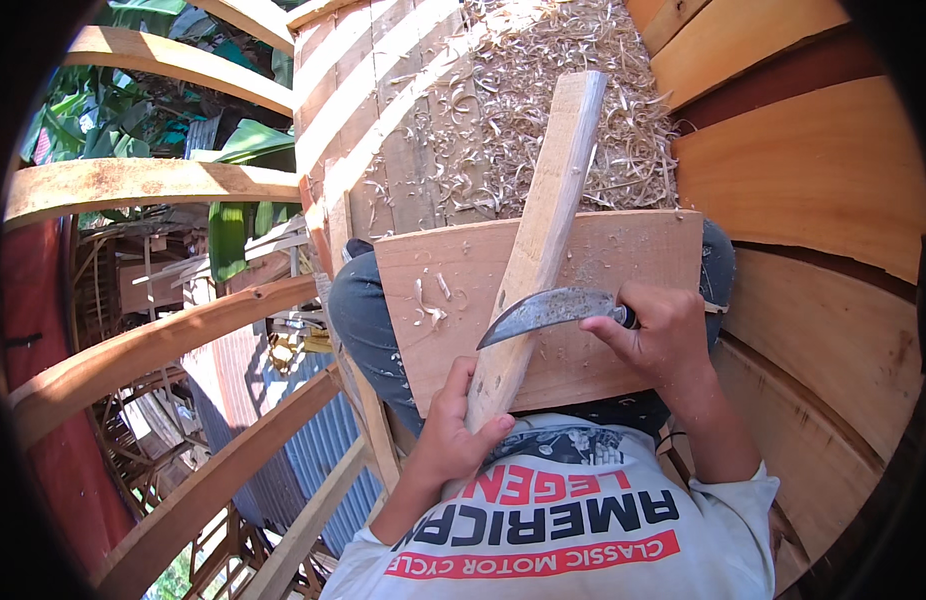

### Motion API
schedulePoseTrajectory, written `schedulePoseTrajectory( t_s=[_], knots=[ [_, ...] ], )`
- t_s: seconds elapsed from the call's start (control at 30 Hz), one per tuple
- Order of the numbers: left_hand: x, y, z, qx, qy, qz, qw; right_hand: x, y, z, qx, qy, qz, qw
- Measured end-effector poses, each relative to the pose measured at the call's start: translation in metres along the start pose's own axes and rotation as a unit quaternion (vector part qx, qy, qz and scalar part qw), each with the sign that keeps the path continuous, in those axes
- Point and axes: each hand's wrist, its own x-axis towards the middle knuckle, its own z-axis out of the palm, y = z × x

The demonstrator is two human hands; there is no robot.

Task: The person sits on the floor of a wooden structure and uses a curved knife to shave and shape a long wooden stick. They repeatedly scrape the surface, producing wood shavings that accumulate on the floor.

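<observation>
Gripping with left hand [457, 425] the lower end of wooden stick [551, 200], below centre of the frame, apparently to steady it; gripping with right hand [663, 328], right of centre, curved knife [548, 309] crosswise over it; with board [433, 345] across knees [368, 310], probably as support.

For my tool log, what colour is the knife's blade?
The blade is mottled grey, best seen in head view.

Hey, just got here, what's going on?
Someone with a wide board across their legs is holding a wood strip near its lower end with the left hand. The right hand grips a curved knife, its blade crossing over the strip. Pale shavings cover much of the floor beyond the board.
</observation>
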Motion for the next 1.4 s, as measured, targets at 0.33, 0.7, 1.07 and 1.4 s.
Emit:
schedulePoseTrajectory(
  t_s=[0.33, 0.7, 1.07, 1.4],
  knots=[
    [-0.002, 0.004, 0.006, 0.084, -0.015, -0.008, 0.996, 0.052, 0.045, -0.016, -0.097, 0.074, 0.096, 0.988],
    [-0.007, 0.001, 0.004, 0.111, -0.049, 0.02, 0.992, 0.02, 0.059, -0.039, 0.118, 0.141, 0.193, 0.964],
    [0.003, 0.007, 0.012, 0.101, 0.005, -0.016, 0.995, -0.018, 0.013, -0.02, -0.07, -0.037, -0.022, 0.997],
    [-0.001, 0.009, 0.013, 0.114, 0.007, -0.061, 0.992, 0.014, 0.056, -0.032, -0.145, 0.072, 0.07, 0.984]
  ],
)
